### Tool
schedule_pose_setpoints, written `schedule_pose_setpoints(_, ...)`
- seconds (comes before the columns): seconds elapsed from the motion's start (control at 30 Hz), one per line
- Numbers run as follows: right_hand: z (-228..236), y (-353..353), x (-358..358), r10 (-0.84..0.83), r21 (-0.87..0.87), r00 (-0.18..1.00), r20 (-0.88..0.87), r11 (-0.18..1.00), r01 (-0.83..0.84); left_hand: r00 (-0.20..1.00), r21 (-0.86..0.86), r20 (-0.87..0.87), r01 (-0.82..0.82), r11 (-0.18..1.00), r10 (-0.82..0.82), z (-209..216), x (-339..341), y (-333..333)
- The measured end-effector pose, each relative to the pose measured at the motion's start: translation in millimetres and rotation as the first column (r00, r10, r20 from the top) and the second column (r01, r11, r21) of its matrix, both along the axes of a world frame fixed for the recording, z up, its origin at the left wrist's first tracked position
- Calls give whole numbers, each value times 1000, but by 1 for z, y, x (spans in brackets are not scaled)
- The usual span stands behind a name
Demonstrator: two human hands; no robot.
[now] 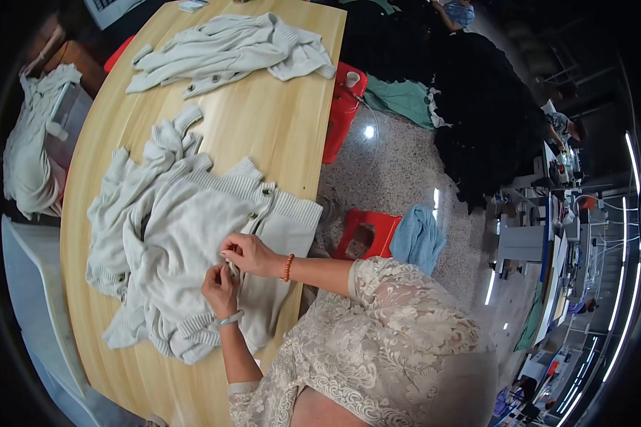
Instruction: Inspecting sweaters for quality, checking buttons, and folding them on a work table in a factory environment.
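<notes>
A cream knitted cardigan (178, 224) lies crumpled on a pale wooden table (263, 121), its ribbed hem spread towards the right. Dark buttons show along its front band. My left hand (222, 289), with a pale bangle at the wrist, pinches the front band near the lower middle of the garment. Just above it, almost touching, my right hand (248, 254) has its fingers pinched on the same band; an orange bead bracelet circles that wrist. Whatever small part sits between the fingertips is too small to make out.
Another cream cardigan (235, 53) lies at the table's far end. More pale knitwear (32, 156) hangs over a bin at the left. Red stools (367, 231) stand right of the table, one beside blue cloth (418, 238). A large black fabric heap (484, 107) covers floor beyond; other people work farther off.
</notes>
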State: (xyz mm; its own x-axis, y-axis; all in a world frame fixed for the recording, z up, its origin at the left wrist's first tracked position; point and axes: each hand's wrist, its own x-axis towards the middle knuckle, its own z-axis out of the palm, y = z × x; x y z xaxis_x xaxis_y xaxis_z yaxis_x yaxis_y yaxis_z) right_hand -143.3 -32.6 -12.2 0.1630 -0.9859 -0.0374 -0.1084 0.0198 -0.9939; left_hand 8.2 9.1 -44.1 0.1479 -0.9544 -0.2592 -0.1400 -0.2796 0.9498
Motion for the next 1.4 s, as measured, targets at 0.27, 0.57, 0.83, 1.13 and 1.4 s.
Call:
schedule_pose_setpoints(0.27, -24, -80, -190, -615, -213, 788, -5, 771, 601, 961, 83, 277, 1, 997, -24, 17, -5, -5)
schedule_pose_setpoints(0.57, -190, -212, -419, -583, -87, 526, -619, 717, 692, 854, 367, 506, -87, 926, -120, 49, -21, -28)
schedule_pose_setpoints(0.83, -302, -321, -496, -469, -267, 302, -830, 809, 525, 777, 492, 594, -145, 858, -210, 42, -16, -35)
schedule_pose_setpoints(1.13, -357, -341, -493, -744, -155, 634, -209, 666, 730, 754, 468, 646, -268, 842, -120, 48, -44, -50)
schedule_pose_setpoints(1.4, -334, -264, -457, -502, -126, 760, -411, 858, 498, 774, 420, 632, -381, 824, 37, 49, -27, -20)
